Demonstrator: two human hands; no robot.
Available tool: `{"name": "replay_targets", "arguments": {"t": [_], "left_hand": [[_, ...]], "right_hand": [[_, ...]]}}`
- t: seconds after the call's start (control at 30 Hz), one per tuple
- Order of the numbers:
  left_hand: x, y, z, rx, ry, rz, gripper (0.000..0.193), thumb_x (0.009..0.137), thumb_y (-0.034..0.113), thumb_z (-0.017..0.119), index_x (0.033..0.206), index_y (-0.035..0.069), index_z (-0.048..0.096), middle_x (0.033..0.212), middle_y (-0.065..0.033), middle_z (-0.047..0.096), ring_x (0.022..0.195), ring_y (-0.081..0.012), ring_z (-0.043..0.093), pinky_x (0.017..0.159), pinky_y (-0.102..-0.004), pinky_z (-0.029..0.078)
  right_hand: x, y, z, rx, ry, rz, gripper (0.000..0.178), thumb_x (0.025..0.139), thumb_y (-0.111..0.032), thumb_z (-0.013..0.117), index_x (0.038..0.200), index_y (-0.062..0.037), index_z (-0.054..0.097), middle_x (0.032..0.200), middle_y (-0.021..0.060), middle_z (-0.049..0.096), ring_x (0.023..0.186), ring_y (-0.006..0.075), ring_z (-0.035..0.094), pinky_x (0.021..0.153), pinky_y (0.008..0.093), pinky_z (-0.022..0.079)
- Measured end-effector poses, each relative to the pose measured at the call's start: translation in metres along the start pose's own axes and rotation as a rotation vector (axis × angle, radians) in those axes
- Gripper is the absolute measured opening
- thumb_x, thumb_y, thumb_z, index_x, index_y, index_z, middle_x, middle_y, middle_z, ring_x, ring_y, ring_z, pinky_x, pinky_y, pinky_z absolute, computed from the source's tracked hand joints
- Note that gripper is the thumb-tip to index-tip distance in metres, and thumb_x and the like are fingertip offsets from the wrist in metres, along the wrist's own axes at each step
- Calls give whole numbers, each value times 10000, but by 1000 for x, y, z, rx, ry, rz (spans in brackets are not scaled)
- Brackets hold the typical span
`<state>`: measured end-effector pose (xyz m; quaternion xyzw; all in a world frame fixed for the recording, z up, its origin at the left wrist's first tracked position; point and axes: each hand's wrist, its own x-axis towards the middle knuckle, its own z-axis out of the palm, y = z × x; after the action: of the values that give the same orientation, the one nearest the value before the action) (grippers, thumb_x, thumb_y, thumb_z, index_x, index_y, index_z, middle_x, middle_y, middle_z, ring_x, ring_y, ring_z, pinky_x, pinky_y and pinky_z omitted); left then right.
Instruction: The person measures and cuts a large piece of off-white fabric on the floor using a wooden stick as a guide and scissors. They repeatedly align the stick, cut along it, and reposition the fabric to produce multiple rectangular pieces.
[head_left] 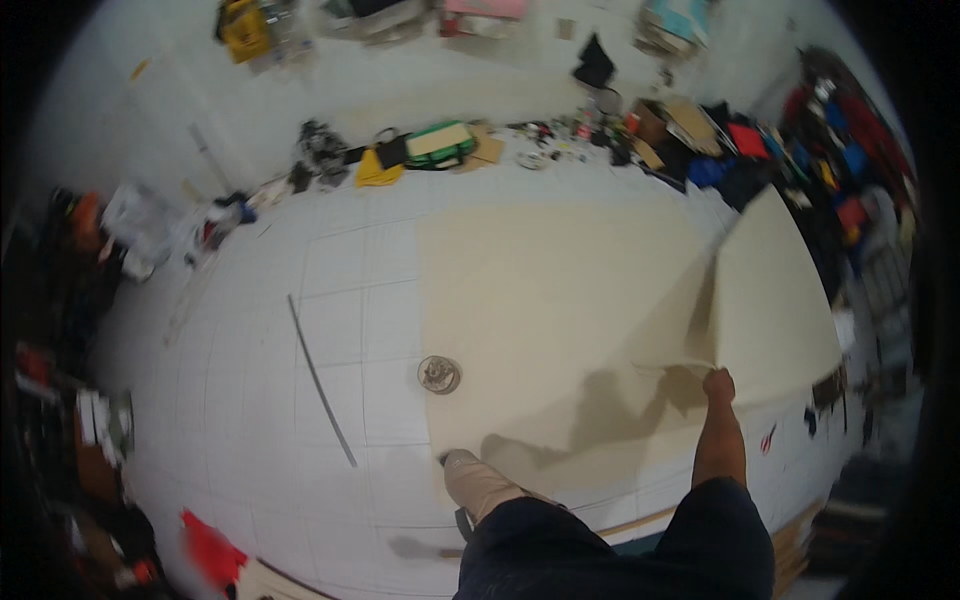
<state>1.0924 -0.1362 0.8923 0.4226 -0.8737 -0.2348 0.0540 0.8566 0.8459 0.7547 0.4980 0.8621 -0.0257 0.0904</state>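
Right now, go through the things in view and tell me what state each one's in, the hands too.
Right hand: closed on the edge of the beige sheet, lifting it.
Left hand: not in view.
Beige sheet: mostly flat on the floor, right part folded up off it.
Shoe: planted on the sheet's near corner.
Round metal floor drain: set in the tiles, just off the sheet's left edge.
Thin metal strip: lying flat on the tiles.

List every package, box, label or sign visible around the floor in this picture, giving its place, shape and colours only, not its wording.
Yellow floor sign: far wall, top left, upright folding shape, yellow with dark markings.
Green bag: by the far wall, flat and rectangular, green with a pale top.
Brown cardboard box: far right corner, open flaps, plain brown.
No screens are visible; any labels are too small to tell.
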Motion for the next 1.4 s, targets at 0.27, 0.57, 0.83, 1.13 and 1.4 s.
{"name": "replay_targets", "arguments": {"t": [0.27, 0.57, 0.83, 1.13, 1.4], "left_hand": [[332, 132, 100, -93, -409, 495, 342, 953, 255, 480, 1181, 9, 550, 1007, -122, 604, 894, -227, 552, 818, -350, 454], [425, 254, 231, 277, -1199, 349, 224, 957, 160, 507, 1136, 54, 593, 1018, -102, 632, 952, -214, 591, 770, -355, 507], [684, 468, 373, 516, -992, 1644, 306, 890, 278, 587, 1057, 25, 625, 956, -216, 644, 909, -368, 603, 805, -407, 501], [671, 719, 494, 508, -1065, 1564, 319, 874, 329, 598, 1039, 59, 640, 826, -155, 663, 775, -264, 621, 720, -379, 500], [609, 687, 519, 762, -1383, 1592, 358, 867, 386, 589, 1042, 82, 660, 927, -180, 673, 869, -281, 632, 786, -377, 500]], "right_hand": [[-88, -151, 26, 122, 96, 211, 333, 907, -335, 461, 1041, -43, 550, 976, 208, 659, 923, 380, 641, 792, 481, 509], [-174, -305, 14, 217, 180, 296, 260, 889, -308, 509, 943, -55, 532, 802, 190, 654, 792, 390, 643, 698, 510, 506], [-252, -474, 20, 490, 240, 429, 231, 860, -280, 568, 879, -51, 543, 806, 182, 643, 789, 381, 631, 689, 500, 496], [-371, -574, -4, 497, 331, 516, 216, 832, -261, 605, 802, -55, 546, 758, 151, 628, 742, 356, 618, 656, 476, 486], [-503, -618, 0, 587, 319, 568, 193, 785, -264, 632, 808, -78, 584, 715, 128, 626, 693, 328, 628, 617, 451, 492]]}}
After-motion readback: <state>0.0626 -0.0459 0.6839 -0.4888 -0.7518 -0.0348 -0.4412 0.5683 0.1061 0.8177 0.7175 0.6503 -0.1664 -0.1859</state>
